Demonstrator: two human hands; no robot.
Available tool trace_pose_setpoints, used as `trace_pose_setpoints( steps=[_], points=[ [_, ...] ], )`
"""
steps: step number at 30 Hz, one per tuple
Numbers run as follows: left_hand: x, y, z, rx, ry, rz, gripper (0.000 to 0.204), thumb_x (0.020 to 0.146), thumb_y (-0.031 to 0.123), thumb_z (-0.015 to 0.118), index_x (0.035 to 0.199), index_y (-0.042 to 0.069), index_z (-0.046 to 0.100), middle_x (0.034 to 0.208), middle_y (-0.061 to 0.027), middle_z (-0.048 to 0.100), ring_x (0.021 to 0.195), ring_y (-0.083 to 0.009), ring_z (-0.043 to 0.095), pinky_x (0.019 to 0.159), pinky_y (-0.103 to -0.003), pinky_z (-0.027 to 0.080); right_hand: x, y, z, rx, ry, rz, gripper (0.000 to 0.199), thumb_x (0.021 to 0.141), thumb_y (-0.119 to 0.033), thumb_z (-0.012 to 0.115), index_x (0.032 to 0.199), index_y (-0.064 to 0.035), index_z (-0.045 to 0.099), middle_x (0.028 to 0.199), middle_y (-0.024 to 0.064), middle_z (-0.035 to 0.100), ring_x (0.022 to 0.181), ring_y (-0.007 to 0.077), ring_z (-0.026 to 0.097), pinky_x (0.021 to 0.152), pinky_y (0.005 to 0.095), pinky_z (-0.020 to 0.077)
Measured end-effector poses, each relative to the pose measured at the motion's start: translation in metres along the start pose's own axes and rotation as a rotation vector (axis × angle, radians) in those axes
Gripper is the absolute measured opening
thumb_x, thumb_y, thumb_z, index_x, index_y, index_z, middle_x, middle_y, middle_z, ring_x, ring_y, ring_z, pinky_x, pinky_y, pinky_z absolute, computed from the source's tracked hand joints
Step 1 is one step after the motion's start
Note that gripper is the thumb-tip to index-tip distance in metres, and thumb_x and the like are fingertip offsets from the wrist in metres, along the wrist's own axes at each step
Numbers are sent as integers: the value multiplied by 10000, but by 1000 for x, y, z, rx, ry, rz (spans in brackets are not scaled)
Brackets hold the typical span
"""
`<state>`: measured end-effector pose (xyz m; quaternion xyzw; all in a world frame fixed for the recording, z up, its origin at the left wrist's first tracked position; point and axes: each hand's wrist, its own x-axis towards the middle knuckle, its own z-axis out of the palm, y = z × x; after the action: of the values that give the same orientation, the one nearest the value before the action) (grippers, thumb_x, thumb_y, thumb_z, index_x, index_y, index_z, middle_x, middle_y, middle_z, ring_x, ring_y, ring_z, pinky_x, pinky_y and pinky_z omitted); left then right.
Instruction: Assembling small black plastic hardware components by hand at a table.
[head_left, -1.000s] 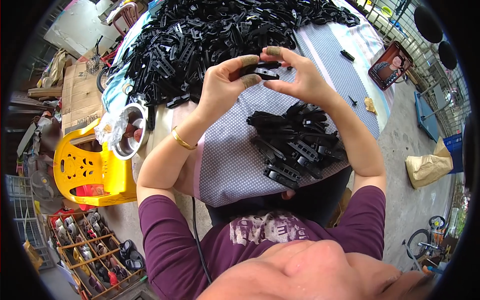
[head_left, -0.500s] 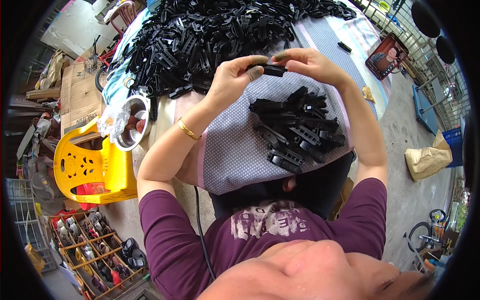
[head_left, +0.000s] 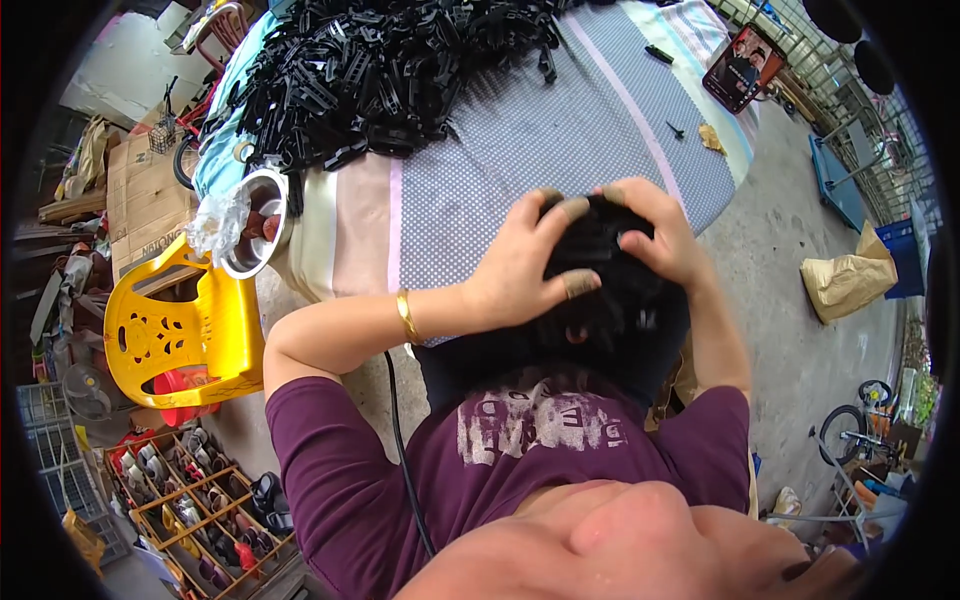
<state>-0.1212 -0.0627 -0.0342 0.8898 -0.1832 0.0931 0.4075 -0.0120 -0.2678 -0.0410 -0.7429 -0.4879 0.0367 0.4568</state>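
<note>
The cluster of black plastic pieces [head_left: 590, 245] has been drawn from the patterned cloth to the near edge of the counter [head_left: 480, 190], right of the frame's centre; by this, the work seems to have been turned from single pieces to the whole batch. It is cupped between both hands — the fingers of the left hand [head_left: 525, 262] are spread over its left side, those of the right hand [head_left: 660, 235] bent around its right — but because of blur it cannot be told whether any piece is gripped, or whether the cluster is borne by cloth or lap. The large black heap [head_left: 365, 85] is left at the upper left. Below it, reddish-brown round items [head_left: 262, 225] are held in a metal bowl [head_left: 248, 264], with a clear plastic bag [head_left: 213, 228] over its rim. At the lower left, shoes [head_left: 140, 480] are kept in a wooden rack [head_left: 205, 478].
</note>
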Motion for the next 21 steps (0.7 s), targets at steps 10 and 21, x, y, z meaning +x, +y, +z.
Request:
trace_pose_setpoints(
  steps=[10, 21],
  points=[
    [-22, 18, 40, -37, -251, 534, 704, 664, 278, 735, 1243, 12, 436, 1230, -237, 392, 1128, -413, 412, 957, -507, 350, -80, -22, 11, -179, 124, -126, 599, 711, -489, 696, 1020, 12, 588, 993, 139, 621, 941, 329, 586, 903, 443, 420],
    [121, -27, -85, 275, 107, 380, 314, 716, 187, 719, 975, 35, 625, 992, -124, 606, 1001, -310, 550, 942, -411, 396, 51, 19, -75, -175, 161, -67, 462, 876, -414, 540, 1053, 8, 598, 1045, 125, 621, 970, 228, 600, 848, 315, 449]
  ],
)
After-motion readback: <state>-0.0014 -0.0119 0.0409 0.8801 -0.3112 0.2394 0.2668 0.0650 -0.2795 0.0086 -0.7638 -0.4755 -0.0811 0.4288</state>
